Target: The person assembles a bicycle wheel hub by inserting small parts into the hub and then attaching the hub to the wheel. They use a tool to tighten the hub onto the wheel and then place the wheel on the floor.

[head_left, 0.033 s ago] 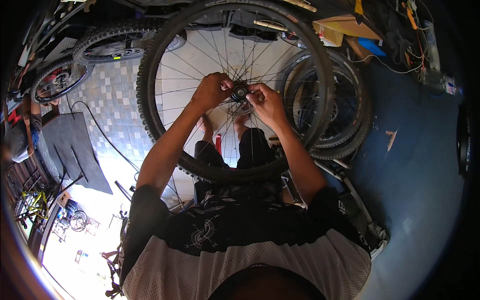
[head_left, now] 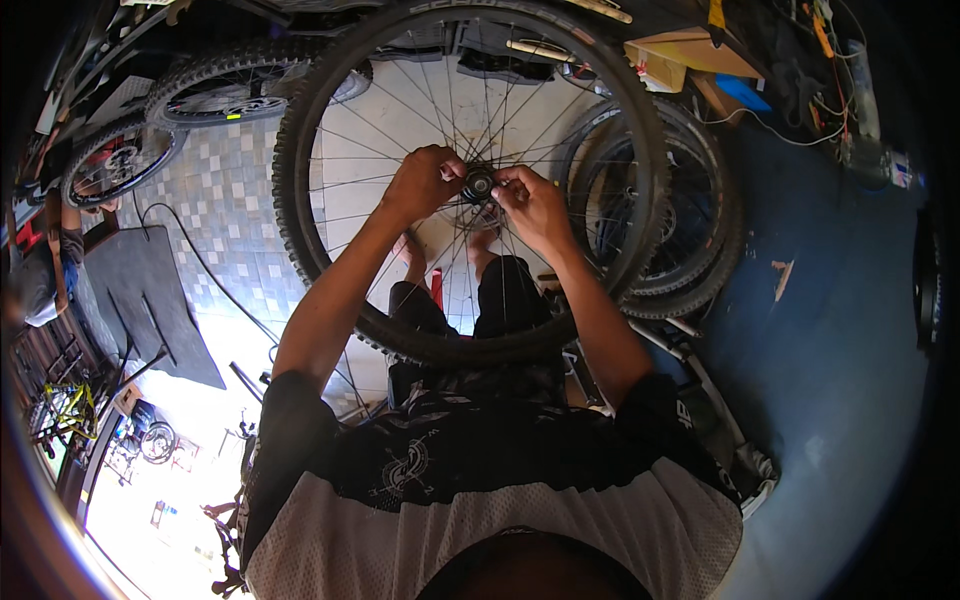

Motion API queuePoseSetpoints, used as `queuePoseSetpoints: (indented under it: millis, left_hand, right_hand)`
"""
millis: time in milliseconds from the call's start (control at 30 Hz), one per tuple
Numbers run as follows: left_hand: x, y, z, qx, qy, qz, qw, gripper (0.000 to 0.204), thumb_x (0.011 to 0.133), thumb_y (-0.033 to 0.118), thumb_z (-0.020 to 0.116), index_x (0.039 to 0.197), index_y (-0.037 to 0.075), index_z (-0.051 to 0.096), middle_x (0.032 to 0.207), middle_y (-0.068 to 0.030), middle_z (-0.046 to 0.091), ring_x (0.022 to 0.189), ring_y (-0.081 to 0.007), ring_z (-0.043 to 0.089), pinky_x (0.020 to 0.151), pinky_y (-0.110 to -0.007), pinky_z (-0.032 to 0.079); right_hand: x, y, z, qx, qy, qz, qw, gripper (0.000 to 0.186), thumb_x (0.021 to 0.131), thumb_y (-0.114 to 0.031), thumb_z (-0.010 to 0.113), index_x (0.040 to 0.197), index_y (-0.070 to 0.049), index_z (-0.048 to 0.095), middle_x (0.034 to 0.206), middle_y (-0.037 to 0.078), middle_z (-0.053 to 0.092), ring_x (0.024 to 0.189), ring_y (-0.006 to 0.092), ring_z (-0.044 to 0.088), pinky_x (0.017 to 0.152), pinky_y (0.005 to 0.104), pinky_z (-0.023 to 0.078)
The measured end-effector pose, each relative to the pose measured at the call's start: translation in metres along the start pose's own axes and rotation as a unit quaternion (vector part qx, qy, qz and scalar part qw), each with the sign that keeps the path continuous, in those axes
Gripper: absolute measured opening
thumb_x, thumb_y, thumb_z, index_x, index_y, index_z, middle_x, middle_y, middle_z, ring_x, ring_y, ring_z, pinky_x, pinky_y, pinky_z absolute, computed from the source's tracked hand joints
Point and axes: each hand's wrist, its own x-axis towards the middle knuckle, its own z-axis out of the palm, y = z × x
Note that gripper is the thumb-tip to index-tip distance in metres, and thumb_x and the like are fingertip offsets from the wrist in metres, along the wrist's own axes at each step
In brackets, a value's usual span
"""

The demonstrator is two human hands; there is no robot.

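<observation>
A bicycle wheel (head_left: 297,205) with a knobbly black tyre lies across my lap, its flat side facing up at me. At its centre is a dark hub (head_left: 480,186) with a round metal end, and thin spokes fan out from it. My left hand (head_left: 428,182) is at the hub's left side, fingers curled and pinched against it. From the right, my right hand (head_left: 535,207) holds thumb and forefinger bent close together at the hub's edge. The fingertips hide the exact contact, and any small part between them is too small to make out.
More wheels (head_left: 690,290) lie stacked to the right, just beyond my wheel. Other bicycle wheels (head_left: 165,95) stand at the far left, near another person (head_left: 65,255). An open cardboard box (head_left: 700,50) is at the back right. A black cable (head_left: 205,265) runs over the tiled floor.
</observation>
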Motion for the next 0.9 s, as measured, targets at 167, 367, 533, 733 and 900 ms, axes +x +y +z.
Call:
queuePoseSetpoints:
  millis: [167, 367, 533, 733, 900]
  left_hand:
    - [-0.003, -0.002, 0.003, -0.005, 0.014, 0.023, 1.0, 0.019, 0.078, 0.006, 0.081, 0.095, 0.002, 0.074, 0.095, -0.0148, 0.073, 0.089, -0.0281, 0.072, 0.082, -0.039, 0.057]
    - [0.0, -0.005, 0.003, 0.022, 0.03, 0.057, 0.998, 0.026, 0.076, 0.008, 0.084, 0.1, 0.005, 0.074, 0.098, -0.0093, 0.073, 0.092, -0.0241, 0.068, 0.082, -0.036, 0.056]
    - [-0.003, -0.005, 0.008, 0.054, 0.058, 0.082, 0.994, 0.026, 0.075, 0.005, 0.083, 0.099, 0.004, 0.073, 0.098, -0.0093, 0.073, 0.092, -0.0252, 0.067, 0.083, -0.037, 0.056]
    - [-0.005, -0.002, 0.01, 0.058, 0.065, 0.082, 0.993, 0.027, 0.076, 0.004, 0.083, 0.102, 0.005, 0.073, 0.098, -0.0092, 0.073, 0.092, -0.0257, 0.067, 0.084, -0.037, 0.056]
    - [-0.006, 0.0, 0.011, 0.063, 0.074, 0.065, 0.993, 0.024, 0.077, 0.003, 0.082, 0.1, 0.003, 0.073, 0.098, -0.0117, 0.074, 0.094, -0.0272, 0.069, 0.086, -0.039, 0.056]
  right_hand:
    - [0.004, 0.006, -0.001, 0.029, -0.006, 0.004, 1.0, 0.022, 0.093, -0.011, 0.074, 0.113, -0.002, 0.07, 0.084, 0.008, 0.072, 0.072, 0.0166, 0.066, 0.068, 0.0321, 0.052]
    - [0.018, 0.006, 0.0, 0.066, -0.005, 0.017, 0.998, 0.019, 0.093, -0.006, 0.073, 0.111, -0.001, 0.069, 0.084, 0.006, 0.071, 0.072, 0.0097, 0.064, 0.068, 0.0288, 0.052]
    - [0.016, 0.002, -0.001, 0.006, -0.018, 0.033, 0.999, 0.018, 0.094, -0.005, 0.072, 0.11, -0.001, 0.067, 0.085, 0.007, 0.072, 0.078, 0.0123, 0.071, 0.069, 0.0308, 0.055]
    - [0.019, -0.003, -0.004, -0.02, -0.031, 0.044, 0.998, 0.019, 0.094, -0.007, 0.073, 0.111, -0.003, 0.067, 0.085, 0.007, 0.072, 0.077, 0.0136, 0.072, 0.069, 0.031, 0.055]
    - [0.02, -0.009, -0.005, -0.048, -0.008, 0.021, 0.999, 0.019, 0.095, -0.006, 0.071, 0.113, -0.006, 0.067, 0.084, 0.009, 0.074, 0.074, 0.0177, 0.074, 0.066, 0.0342, 0.056]
